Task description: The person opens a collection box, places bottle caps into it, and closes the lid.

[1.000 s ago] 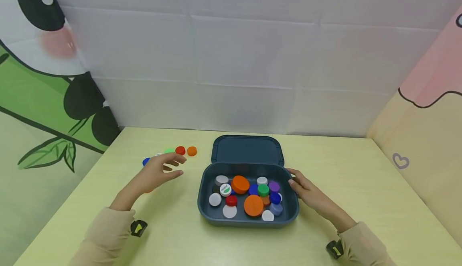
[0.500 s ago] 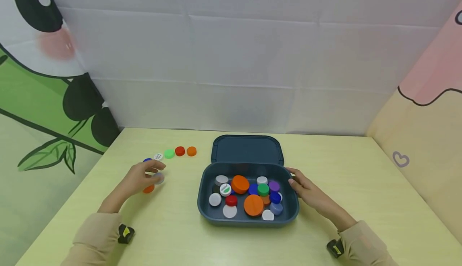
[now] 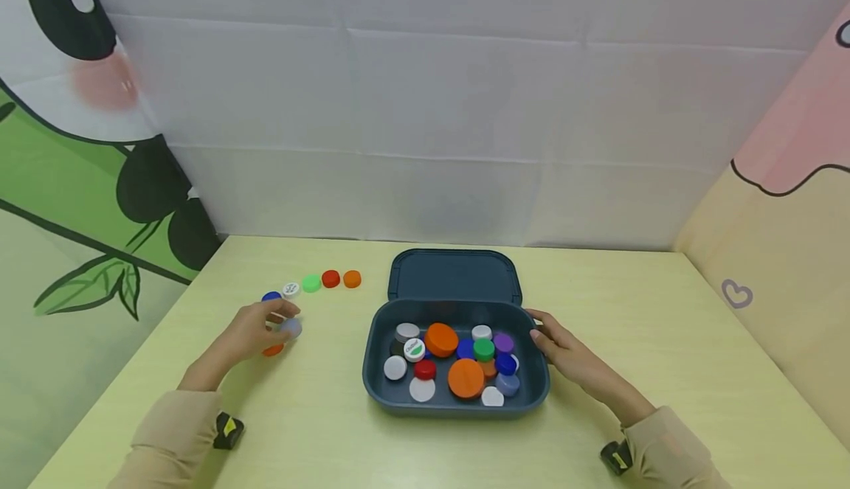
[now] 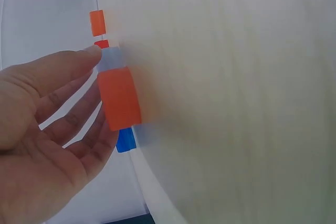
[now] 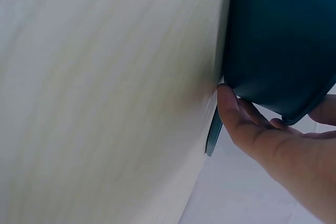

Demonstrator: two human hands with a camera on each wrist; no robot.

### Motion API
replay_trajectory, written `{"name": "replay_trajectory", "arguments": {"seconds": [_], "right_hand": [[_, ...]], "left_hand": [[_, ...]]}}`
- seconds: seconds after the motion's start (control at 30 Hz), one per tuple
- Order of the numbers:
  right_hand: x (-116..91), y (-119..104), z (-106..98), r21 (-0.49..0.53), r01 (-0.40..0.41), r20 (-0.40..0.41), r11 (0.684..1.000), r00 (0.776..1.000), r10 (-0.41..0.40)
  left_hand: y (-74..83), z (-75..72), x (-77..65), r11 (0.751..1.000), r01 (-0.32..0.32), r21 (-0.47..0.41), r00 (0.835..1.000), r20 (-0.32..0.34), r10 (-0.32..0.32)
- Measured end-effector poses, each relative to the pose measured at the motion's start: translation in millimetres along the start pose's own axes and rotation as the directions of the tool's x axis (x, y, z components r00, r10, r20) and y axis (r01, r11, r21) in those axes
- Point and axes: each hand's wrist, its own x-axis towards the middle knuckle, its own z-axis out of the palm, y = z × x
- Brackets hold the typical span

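My left hand [image 3: 249, 335] is at the left of the table, its thumb and fingertips around a pale blue bottle cap [image 3: 291, 327]. An orange cap [image 3: 273, 350] lies just under the hand, and a blue cap [image 3: 271, 296] lies beyond it. In the left wrist view, the thumb tip meets the pale blue cap [image 4: 111, 58] behind the larger-looking orange cap [image 4: 119, 98]. My right hand [image 3: 564, 349] grips the right wall of a dark blue box [image 3: 458, 409], thumb at the rim and fingers outside. Several mixed caps lie in the box, including two large orange caps [image 3: 466, 378].
A dark blue lid [image 3: 455, 274] lies behind the box. Along the back left, a white cap [image 3: 291, 289], a green cap [image 3: 311, 283], a red cap [image 3: 330, 278] and an orange cap [image 3: 352, 278] form a row. A pale wall [image 3: 438, 105] rises behind the table.
My left hand has moved left and down toward me, uncovering the white and green caps, and now holds the pale blue cap beside the orange one. My right hand stays on the box.
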Motion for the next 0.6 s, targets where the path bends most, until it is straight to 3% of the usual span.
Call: {"name": "replay_trajectory", "arguments": {"seconds": [0.6], "right_hand": [[-0.4,0.0,0.0,-0.002,-0.006,-0.004,1.000,1.000,0.006]], "left_hand": [[5.6,-0.4,1.1,0.999,-0.049,0.013,0.999,-0.018,0.050]]}}
